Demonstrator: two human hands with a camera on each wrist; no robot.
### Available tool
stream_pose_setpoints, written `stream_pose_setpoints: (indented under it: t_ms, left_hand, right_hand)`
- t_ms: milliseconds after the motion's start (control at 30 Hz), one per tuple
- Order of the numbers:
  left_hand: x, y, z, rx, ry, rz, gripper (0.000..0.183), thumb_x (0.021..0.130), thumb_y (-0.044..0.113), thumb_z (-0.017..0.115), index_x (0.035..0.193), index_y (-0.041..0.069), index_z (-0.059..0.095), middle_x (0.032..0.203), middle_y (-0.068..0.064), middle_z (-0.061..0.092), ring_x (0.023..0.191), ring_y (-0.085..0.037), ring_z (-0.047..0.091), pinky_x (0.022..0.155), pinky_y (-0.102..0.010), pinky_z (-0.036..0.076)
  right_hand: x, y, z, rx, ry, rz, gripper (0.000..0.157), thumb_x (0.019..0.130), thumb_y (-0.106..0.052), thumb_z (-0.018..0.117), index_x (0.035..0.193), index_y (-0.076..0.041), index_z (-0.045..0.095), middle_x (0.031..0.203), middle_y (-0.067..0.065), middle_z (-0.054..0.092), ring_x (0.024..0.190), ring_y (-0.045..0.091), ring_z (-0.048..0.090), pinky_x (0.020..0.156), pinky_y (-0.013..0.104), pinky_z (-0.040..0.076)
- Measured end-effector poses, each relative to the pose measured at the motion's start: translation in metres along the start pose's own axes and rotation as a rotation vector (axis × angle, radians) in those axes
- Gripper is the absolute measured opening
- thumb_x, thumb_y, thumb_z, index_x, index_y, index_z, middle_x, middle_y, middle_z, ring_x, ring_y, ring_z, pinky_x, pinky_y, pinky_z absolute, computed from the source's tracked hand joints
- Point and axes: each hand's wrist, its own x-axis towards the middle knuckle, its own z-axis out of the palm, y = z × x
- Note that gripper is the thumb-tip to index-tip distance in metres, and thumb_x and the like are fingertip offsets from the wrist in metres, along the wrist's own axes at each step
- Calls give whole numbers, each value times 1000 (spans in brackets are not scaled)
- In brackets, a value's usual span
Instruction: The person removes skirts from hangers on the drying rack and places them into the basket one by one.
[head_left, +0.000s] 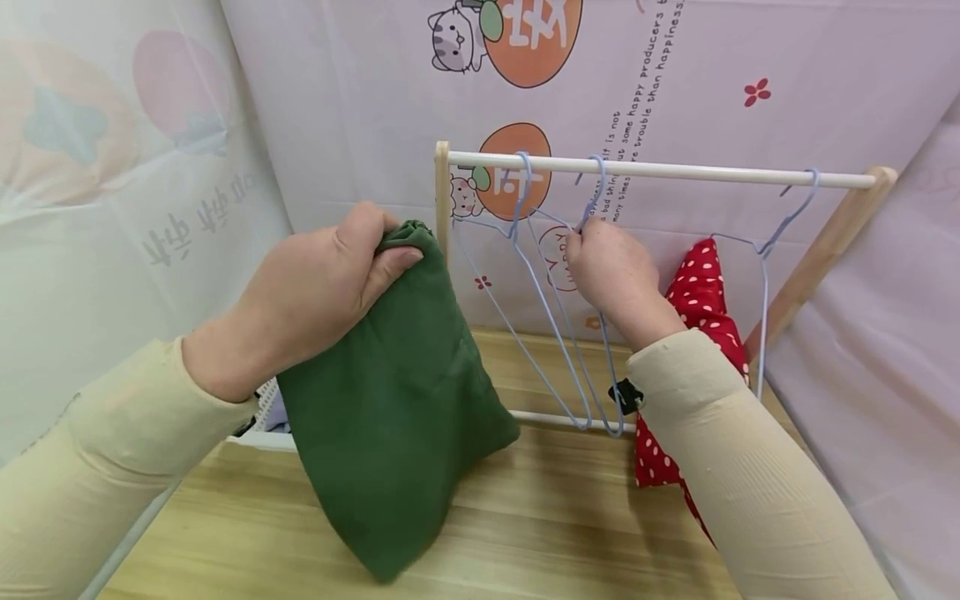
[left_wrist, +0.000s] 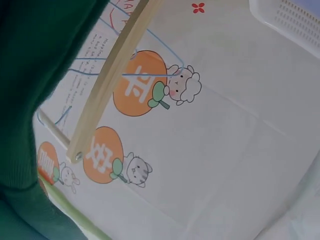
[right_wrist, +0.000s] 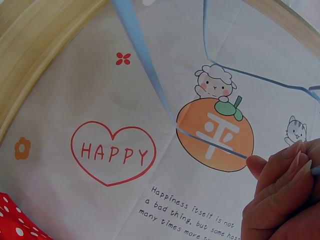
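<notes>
Pinching the green cloth [head_left: 390, 400] by its gathered top edge, the left hand [head_left: 307, 292] lets it hang above the worktop [head_left: 540, 517], likely so it drapes freely. Fingers of the right hand [head_left: 615, 258] curl round a blue hanger [head_left: 602, 177] just below its hook, presumably steadying it on the rail [head_left: 675, 171]. The cloth falls below the closed left fingers, apart from the right hand.

Left hand [head_left: 307, 292] pinches the green cloth [head_left: 397, 408] by its top edge; right hand [head_left: 613, 262] grips the middle hanger [head_left: 602, 178], hooked over the rail [head_left: 690, 172], and red cloth [head_left: 701, 292] peeks out behind the right sleeve [head_left: 750, 467]!
</notes>
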Motion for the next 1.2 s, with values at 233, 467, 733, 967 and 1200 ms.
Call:
stream_pose_setpoints:
  t_ms: [233,467,733,967,1200]
  left_hand:
    - [11,-2,-7,-102,-96,-20,36,89,27,71,104,2,51,68,-3,55,54,-15,50,52,-31,44]
    - [22,-2,-19,-179,-292,-158,45,80,20,71,114,8,44,64,-1,51,53,-14,47,52,-30,41]
    - [26,-6,-31,-269,-481,-223,44,88,22,69,122,12,43,91,-2,61,77,-16,57,74,-34,46]
    - [18,-12,-27,-163,-392,-29,36,97,21,60,126,4,48,106,-4,61,92,-18,58,84,-38,48]
    - [17,-14,-26,-133,-307,33,56,97,16,60,148,18,38,127,-7,61,113,-22,59,94,-42,47]
  right_hand:
    - [-2,0,-1,3,5,-5,39,102,-33,30,101,-4,56,87,15,59,79,32,56,63,44,45]
    - [-2,0,-1,-1,4,1,40,102,-34,30,102,-4,56,86,14,59,79,32,58,63,43,46]
    - [-3,0,0,-1,14,-9,40,102,-33,30,103,-3,56,86,15,59,78,32,58,63,43,47]
    - [-2,-1,0,-8,13,-2,40,102,-34,30,102,-4,57,88,16,59,81,33,56,66,47,46]
    - [-4,-1,0,-13,30,-26,38,101,-32,31,99,-4,58,82,14,59,75,31,57,62,44,46]
